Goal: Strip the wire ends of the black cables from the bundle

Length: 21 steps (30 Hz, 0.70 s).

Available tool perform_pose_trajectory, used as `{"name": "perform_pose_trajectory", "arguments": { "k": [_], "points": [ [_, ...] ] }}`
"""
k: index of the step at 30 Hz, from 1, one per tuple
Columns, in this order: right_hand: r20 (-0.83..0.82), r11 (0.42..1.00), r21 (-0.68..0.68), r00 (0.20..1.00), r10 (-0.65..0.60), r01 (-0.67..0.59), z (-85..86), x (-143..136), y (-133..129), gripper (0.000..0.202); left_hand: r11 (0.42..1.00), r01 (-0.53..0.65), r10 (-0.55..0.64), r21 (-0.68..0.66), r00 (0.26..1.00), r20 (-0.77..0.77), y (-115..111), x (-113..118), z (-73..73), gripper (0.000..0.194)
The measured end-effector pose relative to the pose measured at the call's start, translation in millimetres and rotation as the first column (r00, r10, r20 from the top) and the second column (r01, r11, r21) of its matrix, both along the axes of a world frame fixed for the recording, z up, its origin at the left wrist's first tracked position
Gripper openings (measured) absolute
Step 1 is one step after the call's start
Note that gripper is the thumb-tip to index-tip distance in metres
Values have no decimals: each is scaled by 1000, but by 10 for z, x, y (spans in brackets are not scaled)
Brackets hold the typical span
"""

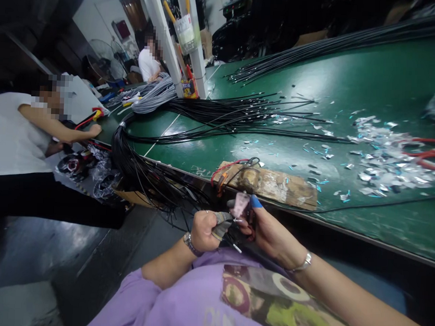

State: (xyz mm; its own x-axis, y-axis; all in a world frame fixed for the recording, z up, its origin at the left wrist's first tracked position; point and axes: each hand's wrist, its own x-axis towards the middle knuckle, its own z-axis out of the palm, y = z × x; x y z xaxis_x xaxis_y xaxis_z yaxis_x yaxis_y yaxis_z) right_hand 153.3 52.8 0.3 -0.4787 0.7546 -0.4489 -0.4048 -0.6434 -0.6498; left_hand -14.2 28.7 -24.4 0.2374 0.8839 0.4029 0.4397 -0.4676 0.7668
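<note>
My left hand point(204, 229), with grey coverings on its fingers, is closed around a thin black cable whose white end point(237, 248) points down to the right. Close beside it, my right hand point(268, 231) has a blue cover on the thumb and its fingers drawn in. At its fingertips is a pale, shiny foil-like piece point(240, 205). Something dark and reddish under those fingers is blurred and partly hidden. Both hands are in front of the bench edge, just below a worn wooden block point(274, 184) with a lump and wires on it.
Bundles of black cables point(219, 112) lie across the green bench point(372, 88), some drooping over its edge. Foil scraps point(383, 156) and blue bits litter the right side, near red handles point(430, 153). White posts point(165, 40) rise at the back. A co-worker point(20, 130) stands left; another person sits farther back.
</note>
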Motion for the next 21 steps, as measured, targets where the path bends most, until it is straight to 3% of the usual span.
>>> {"name": "perform_pose_trajectory", "arguments": {
  "k": [3,4,6,9,12,17,21],
  "points": [
    [42,1000,-3,999,25,-25,-49,46,-35,49,999,-11,10,45,1000,21,-72,10,76,33],
    [59,999,2,997,39,-39,-64,63,-49,49,1000,-21,21,-7,998,61,-97,19,104,36],
    [101,998,20,993,59,-62,-97,95,-81,50,972,-25,69,-235,981,179,-144,35,143,43],
    [198,995,73,979,48,-64,-149,132,-139,50,791,101,177,-604,907,383,-191,42,135,48],
    [265,982,178,964,20,-69,-169,147,-202,47,634,228,272,-739,828,490,-222,34,90,51],
    [307,916,383,952,-8,-116,-118,130,-259,34,520,261,338,-813,812,477,-279,52,80,53],
    [358,854,492,934,-17,-172,-92,107,-250,34,484,253,309,-838,846,435,-310,88,99,54]
  ]
}}
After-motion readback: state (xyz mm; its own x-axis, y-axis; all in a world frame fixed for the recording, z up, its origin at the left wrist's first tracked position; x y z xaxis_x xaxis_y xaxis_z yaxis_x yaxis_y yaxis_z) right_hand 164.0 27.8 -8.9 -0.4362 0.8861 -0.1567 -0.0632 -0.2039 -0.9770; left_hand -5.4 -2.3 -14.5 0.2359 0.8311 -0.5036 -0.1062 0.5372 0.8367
